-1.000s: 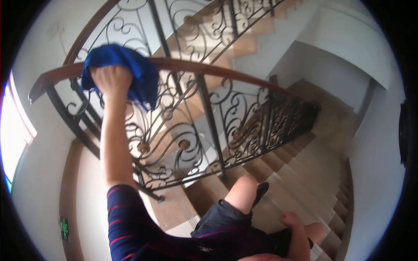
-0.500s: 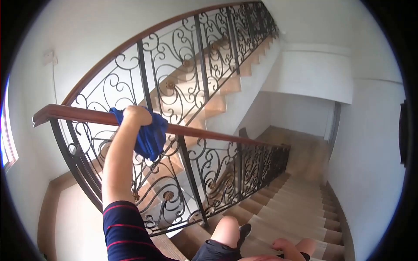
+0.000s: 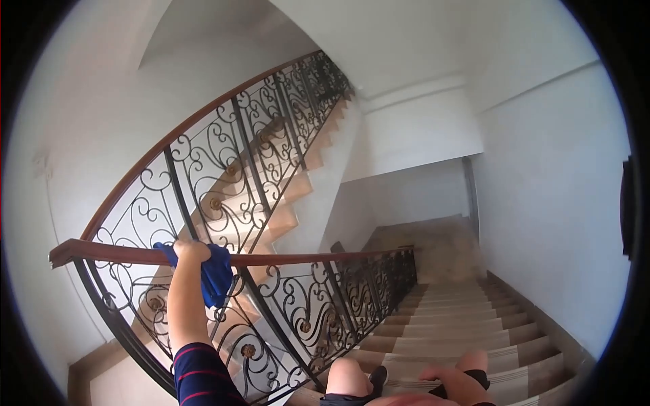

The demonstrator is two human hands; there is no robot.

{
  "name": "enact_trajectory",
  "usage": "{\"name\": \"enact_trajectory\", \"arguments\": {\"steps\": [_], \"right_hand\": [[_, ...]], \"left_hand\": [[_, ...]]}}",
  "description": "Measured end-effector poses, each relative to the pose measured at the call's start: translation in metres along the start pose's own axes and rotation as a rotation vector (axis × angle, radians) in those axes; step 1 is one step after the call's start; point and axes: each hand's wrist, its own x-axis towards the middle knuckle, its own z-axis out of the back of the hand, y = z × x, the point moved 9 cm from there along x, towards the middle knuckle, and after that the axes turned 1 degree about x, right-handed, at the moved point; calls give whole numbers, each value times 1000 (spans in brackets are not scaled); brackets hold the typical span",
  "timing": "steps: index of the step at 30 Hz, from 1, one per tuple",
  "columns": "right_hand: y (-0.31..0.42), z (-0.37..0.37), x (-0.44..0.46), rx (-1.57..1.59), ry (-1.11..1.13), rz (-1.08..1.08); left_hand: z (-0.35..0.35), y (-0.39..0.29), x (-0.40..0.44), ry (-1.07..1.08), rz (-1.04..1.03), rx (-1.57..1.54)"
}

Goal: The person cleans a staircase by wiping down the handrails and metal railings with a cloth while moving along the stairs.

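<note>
My left hand (image 3: pixel 192 251) is closed over a blue cloth (image 3: pixel 217 276) and presses it onto the top of the reddish-brown wooden handrail (image 3: pixel 298 258). The cloth is draped over the rail, and its loose end hangs down on the near side, to the right of my wrist. At the lower right, my right hand (image 3: pixel 435 373) is low by my leg, above the steps. Its fingers look curled in, and I see nothing in them.
Black wrought-iron balusters (image 3: pixel 305 298) with scrolls and brass-coloured rosettes stand under the rail. Tiled stairs (image 3: pixel 460 314) descend ahead to a brown landing (image 3: pixel 440 250), beside a white wall (image 3: pixel 555 203). A second railed flight (image 3: pixel 271 220) rises on the left. My legs show at the bottom.
The view has tilted up and turned right, so the railing and my left hand appear lower and further left. The hand still grips the cloth at about the same place on the rail.
</note>
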Motion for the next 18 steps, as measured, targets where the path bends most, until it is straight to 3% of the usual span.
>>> {"name": "enact_trajectory", "arguments": {"steps": [5, 18], "right_hand": [[-5, -1, -15, 3, 29, -71], [33, 11, -79, 212, -33, 125]], "left_hand": [[-1, 0, -2, -38, -6, 27], [4, 1, -7, -59, 27, 2]]}}
